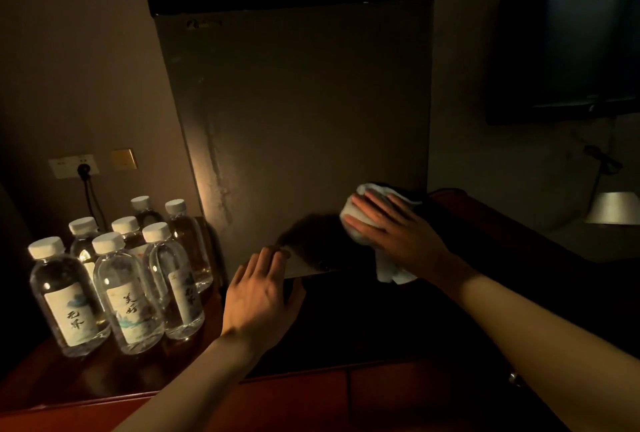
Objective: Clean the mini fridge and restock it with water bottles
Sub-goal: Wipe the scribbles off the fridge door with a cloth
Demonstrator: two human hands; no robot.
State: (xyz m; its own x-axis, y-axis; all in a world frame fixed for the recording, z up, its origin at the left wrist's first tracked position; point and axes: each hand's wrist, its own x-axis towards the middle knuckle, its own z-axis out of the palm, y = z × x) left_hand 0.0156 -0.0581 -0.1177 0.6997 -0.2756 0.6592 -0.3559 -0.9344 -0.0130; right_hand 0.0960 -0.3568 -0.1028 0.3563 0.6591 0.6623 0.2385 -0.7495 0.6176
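— Both hands are on the grey metal mini fridge (294, 126), aren't they?

— Yes. The right hand (391, 227) lies flat with its fingers spread and straight, pressing a white crumpled cloth (360, 220) against the fridge door near its lower right corner. A tail of the cloth hangs below the wrist.

— And the left hand (263, 289)?

— At the door's bottom edge, left of the right hand. Its fingers are relaxed and only slightly bent, fingertips touching the door's lower rim; it grips nothing that I can make out.

— How does the fridge stand?

— Upright on the dark reddish wooden table (311, 397), long axis vertical, door shut and facing the camera, black trim along its top.

— The water?

— Seven clear plastic water bottles with white caps (124, 293) stand upright in a tight cluster on the table, just left of the fridge, labels facing forward. None touches either hand.

— Anything else near the fridge?

— A white wall socket with a black plug (81, 168) behind the bottles, and a dark wall-mounted television (568, 36) to the fridge's upper right.
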